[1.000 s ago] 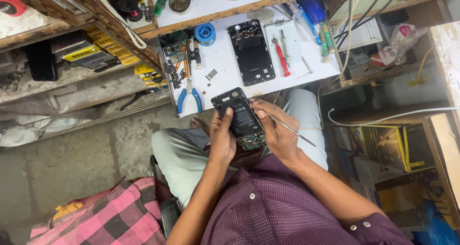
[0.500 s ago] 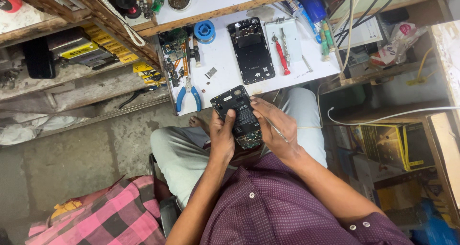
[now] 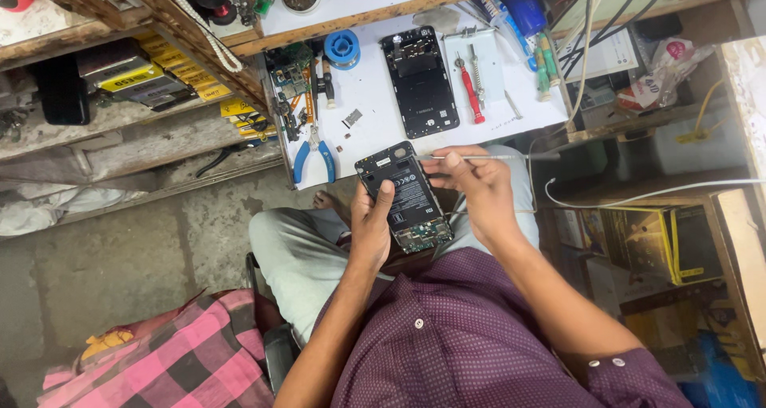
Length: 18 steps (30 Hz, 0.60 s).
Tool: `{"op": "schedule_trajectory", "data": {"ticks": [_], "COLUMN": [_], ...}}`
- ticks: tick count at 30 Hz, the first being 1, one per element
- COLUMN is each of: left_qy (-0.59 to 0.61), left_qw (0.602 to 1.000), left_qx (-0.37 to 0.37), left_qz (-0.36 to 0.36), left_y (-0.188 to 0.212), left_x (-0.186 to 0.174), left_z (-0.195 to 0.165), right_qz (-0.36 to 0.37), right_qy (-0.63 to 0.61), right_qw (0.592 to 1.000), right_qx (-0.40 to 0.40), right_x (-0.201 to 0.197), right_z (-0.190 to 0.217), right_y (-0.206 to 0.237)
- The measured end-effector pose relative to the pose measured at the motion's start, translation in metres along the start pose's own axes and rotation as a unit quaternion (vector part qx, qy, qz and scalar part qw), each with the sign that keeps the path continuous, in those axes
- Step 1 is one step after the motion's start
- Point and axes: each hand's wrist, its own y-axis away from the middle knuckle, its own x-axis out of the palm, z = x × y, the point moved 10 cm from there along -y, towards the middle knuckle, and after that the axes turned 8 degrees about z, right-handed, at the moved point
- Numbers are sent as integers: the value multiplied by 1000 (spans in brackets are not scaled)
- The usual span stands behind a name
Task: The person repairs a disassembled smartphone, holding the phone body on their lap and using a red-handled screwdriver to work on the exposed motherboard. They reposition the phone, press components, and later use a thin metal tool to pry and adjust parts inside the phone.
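My left hand (image 3: 372,231) grips an opened black phone (image 3: 404,194) with its battery and green circuit board exposed, held over my lap. Its thumb rests on the battery. My right hand (image 3: 477,186) holds thin metal tweezers (image 3: 487,157) that lie level, their tip pointing left at the phone's upper right edge. A black phone back cover (image 3: 420,82) lies on the white bench (image 3: 369,137) just beyond my hands.
On the bench lie blue-handled pliers (image 3: 315,156), a red screwdriver (image 3: 469,90), a blue solder spool (image 3: 343,47) and small phone parts. Wooden shelves (image 3: 152,81) with yellow-and-black boxes stand at left. Cables hang at right. A pink checked cloth (image 3: 183,360) lies lower left.
My right hand has lifted off the phone's lower part and swung the tweezers up to the phone's top right edge. The phone is tilted a little more upright.
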Motion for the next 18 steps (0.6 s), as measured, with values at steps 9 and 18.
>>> {"op": "schedule_trajectory", "data": {"ticks": [9, 18], "left_qy": [3, -7], "left_qw": [1000, 1000], "left_qx": [0, -1], "left_qz": [0, 6], "left_y": [-2, -1], "left_x": [0, 3], "left_z": [-1, -6], "right_qz": [-17, -5], "right_qy": [15, -74], "right_qw": [999, 997], "right_qx": [-24, 13], "right_x": [-2, -2], "right_z": [-4, -14], "right_y": [3, -2]}}
